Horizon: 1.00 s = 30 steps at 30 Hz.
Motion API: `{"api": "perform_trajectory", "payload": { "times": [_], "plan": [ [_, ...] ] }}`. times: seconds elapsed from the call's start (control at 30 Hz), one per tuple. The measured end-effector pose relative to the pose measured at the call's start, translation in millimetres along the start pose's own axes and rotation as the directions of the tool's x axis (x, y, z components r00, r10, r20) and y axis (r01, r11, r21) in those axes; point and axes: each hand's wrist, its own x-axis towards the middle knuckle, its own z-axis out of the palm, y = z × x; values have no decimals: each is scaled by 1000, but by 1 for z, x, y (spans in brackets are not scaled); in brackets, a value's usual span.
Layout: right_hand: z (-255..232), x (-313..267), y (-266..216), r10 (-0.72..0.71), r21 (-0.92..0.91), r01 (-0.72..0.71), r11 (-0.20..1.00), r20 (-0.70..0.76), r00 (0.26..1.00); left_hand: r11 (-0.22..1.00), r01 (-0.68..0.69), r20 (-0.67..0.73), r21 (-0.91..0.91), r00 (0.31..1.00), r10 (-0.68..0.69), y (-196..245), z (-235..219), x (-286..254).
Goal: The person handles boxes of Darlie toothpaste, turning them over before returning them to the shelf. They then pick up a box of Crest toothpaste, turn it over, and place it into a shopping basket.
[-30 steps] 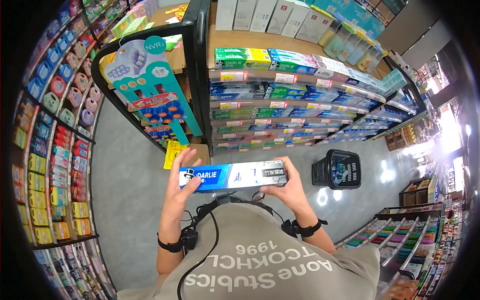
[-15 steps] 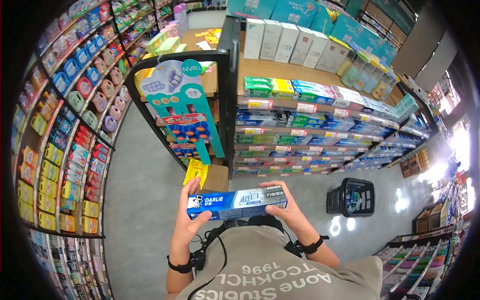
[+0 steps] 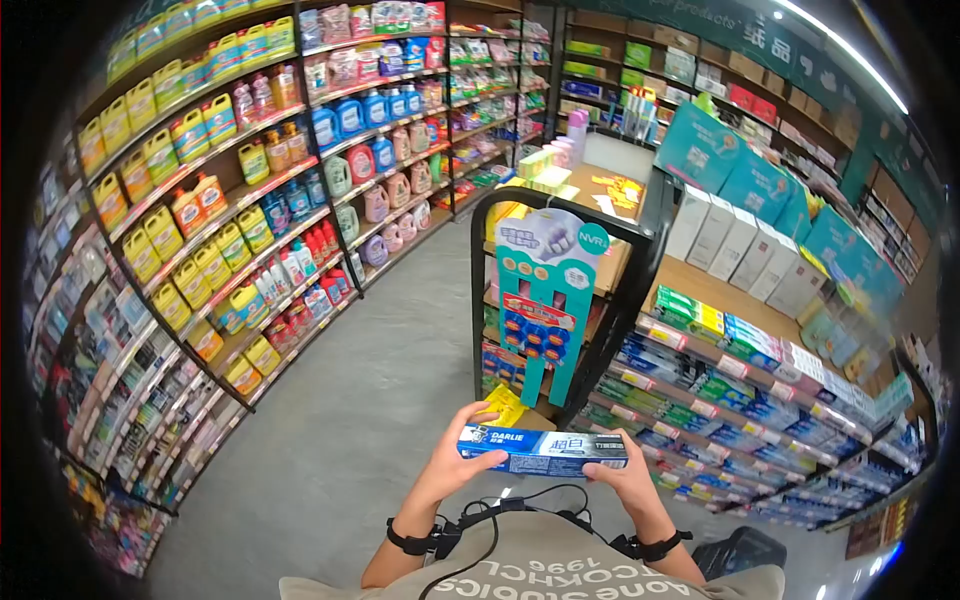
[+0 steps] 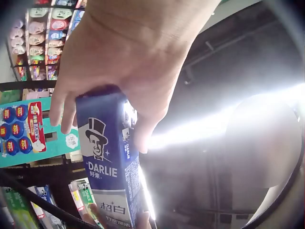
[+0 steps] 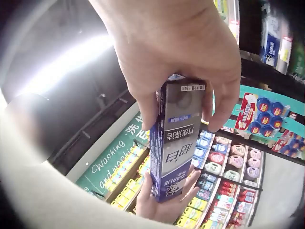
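Near the display [image 3: 548, 268], left hand [image 3: 448, 468] and right hand [image 3: 628, 474] still pinch the box [image 3: 545, 454]; view's swung displayward, so looks like it's not put down yet.

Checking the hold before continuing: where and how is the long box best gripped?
Probably at the two short ends of the box, left hand from the left, right hand from the right, thumbs on its near narrow side. It is long and slim, held crosswise between the hands, so end grips should steady it.

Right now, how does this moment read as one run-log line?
left hand: grips DARLIE box, logo end | right hand: grips opposite end | teal display card: beyond box
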Motion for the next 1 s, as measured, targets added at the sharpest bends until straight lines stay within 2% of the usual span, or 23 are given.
{"api": "perform_trajectory", "payload": {
  "times": [0.2, 0.33, 0.63, 0.77, 0.83, 0.9, 1.0],
  "plan": [
    [1, 5, -3, 29, -60, -29, 998, 15, 999, 998, 34, -73, -50, 997, -38, 6, 3, -8],
    [-2, 4, -4, 14, -26, -14, 1000, 14, 1000, 998, 42, -74, -38, 996, -45, -2, 6, -1],
    [-28, -7, -5, 79, -110, -87, 990, -68, 995, 995, 90, 28, -39, 996, -89, -17, 25, 18],
    [-57, -11, -19, 61, -100, -69, 993, -72, 995, 998, 57, 72, 10, 996, -58, -30, 49, 30],
    [-78, -11, -20, 75, -180, -91, 979, -96, 993, 997, 57, 108, 42, 992, -62, -31, 62, 35],
    [-94, -14, -20, 36, -177, -54, 983, -101, 994, 1000, 18, 146, 26, 989, -21, -44, 75, 43],
    [-110, -9, -10, 63, -29, -67, 997, -124, 990, 989, 143, 136, 31, 980, -146, -33, 94, 52]
  ]
}}
